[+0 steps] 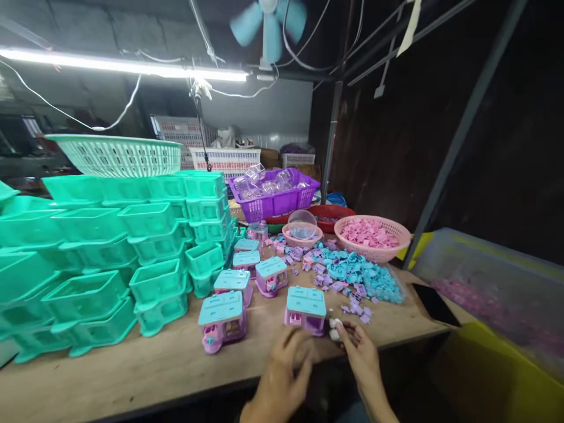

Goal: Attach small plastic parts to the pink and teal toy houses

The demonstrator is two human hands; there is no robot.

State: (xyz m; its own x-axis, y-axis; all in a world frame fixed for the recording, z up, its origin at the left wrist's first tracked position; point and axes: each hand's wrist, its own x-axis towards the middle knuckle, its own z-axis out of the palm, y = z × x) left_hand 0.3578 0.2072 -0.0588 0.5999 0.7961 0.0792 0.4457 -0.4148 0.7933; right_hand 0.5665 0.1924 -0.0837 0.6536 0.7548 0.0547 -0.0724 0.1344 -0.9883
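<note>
A small white piece [335, 329] is being pinched in the right hand [359, 349], low centre, just beside the nearest toy house [305, 309] on the desk [145, 364]. The left hand [286, 367] is being kept loosely curled alongside, blurred, its contents untellable; loose parts [352, 273] are being kept within reach.

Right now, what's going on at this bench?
A person sits at a wooden workbench among small toy houses. Both hands are near the front edge: the right hand pinches a small white piece beside the nearest purple house with a blue roof; the left hand is blurred, and what it holds cannot be told. More finished houses stand to the left, by stacked green tubs. Loose blue and purple parts lie behind.
</note>
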